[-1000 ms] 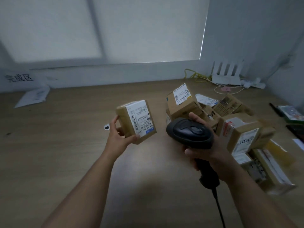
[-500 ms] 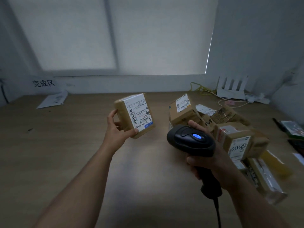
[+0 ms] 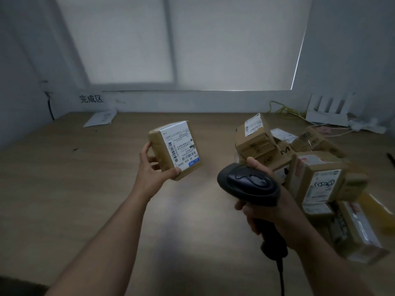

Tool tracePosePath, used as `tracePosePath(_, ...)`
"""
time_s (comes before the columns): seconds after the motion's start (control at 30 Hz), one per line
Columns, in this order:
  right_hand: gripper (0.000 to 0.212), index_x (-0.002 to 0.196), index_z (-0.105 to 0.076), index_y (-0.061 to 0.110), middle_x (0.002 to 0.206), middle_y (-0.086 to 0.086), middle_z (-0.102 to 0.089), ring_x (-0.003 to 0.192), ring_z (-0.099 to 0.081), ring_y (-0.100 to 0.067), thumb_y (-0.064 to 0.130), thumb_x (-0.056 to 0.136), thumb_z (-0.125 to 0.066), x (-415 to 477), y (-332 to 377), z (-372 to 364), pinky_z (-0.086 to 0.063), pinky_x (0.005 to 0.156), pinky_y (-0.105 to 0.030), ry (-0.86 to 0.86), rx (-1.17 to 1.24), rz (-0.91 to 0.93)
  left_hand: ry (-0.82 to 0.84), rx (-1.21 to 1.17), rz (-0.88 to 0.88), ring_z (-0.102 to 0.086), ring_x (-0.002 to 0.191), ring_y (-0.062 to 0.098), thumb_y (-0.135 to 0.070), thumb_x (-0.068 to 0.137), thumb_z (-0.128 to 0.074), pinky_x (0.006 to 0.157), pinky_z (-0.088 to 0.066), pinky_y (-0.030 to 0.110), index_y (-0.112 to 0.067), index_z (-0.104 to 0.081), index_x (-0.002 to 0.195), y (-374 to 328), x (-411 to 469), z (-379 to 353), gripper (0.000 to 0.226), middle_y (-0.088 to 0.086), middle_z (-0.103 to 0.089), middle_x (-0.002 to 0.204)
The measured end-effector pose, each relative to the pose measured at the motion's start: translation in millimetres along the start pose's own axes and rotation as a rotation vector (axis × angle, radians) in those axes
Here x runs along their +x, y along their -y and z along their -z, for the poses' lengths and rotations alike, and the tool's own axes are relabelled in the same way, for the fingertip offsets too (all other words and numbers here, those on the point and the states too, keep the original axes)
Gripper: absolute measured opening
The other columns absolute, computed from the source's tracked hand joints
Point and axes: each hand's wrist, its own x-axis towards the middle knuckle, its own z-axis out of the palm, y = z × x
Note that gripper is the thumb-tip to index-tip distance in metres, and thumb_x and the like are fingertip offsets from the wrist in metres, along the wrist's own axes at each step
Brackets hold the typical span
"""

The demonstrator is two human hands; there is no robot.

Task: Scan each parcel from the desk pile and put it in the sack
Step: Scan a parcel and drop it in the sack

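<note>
While the left hand (image 3: 149, 171) grips a small brown parcel (image 3: 159, 150) aloft over the bench (image 3: 64, 178), white label (image 3: 181, 146) turned toward the black scanner (image 3: 250, 184) clasped in the right hand (image 3: 265, 212), the pile of parcels (image 3: 314, 178) sits on the bench just beside that hand.

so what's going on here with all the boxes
A person is scanning parcels at a desk. The left hand holds a small parcel up off the desk, with its printed label turned toward the camera. The right hand grips a black scanner beside it, with its head turned roughly toward the parcel. A pile of parcels waits on the right of the desk.
</note>
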Motion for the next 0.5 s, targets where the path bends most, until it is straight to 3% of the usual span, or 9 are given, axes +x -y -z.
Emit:
tracePosePath(0.1, 0.096, 0.129, -0.038, 0.053, 0.099, -0.017, -0.064, 0.054, -0.060, -0.025, 0.006, 0.056, -0.079, -1, -5, -3, -0.050, 0.046, -0.031, 0.044, -0.010, -0.024, -0.025, 0.020, 0.019, -0.058, 0.104, 0.011, -0.010, 0.069, -0.087, 0.082, -0.051, 0.032, -0.037, -0.017, 0.147, 7, -13, 11, 0.108, -0.001, -0.048, 0.121)
tracePosePath(0.2, 0.098, 0.135, -0.034, 0.048, 0.084, -0.010, -0.068, 0.052, -0.059, -0.025, 0.001, 0.063, -0.081, 2, -8, -11, -0.050, 0.046, -0.032, 0.083, -0.032, -0.038, -0.049, 0.026, 0.053, -0.059, 0.105, 0.013, -0.016, 0.062, -0.091, 0.085, -0.052, 0.037, -0.038, -0.018, 0.146, 13, -26, 24, 0.114, -0.003, -0.048, 0.119)
tracePosePath(0.5, 0.098, 0.135, -0.033, 0.047, 0.085, -0.006, -0.071, 0.049, -0.057, -0.027, 0.001, 0.059, -0.075, 15, -14, -61, -0.047, 0.043, -0.033, 0.178, -0.040, -0.026, -0.137, 0.020, 0.076, -0.057, 0.097, 0.004, -0.010, 0.071, -0.085, 0.073, -0.047, 0.023, -0.036, -0.017, 0.146, 23, -46, 81, 0.105, -0.010, -0.049, 0.112)
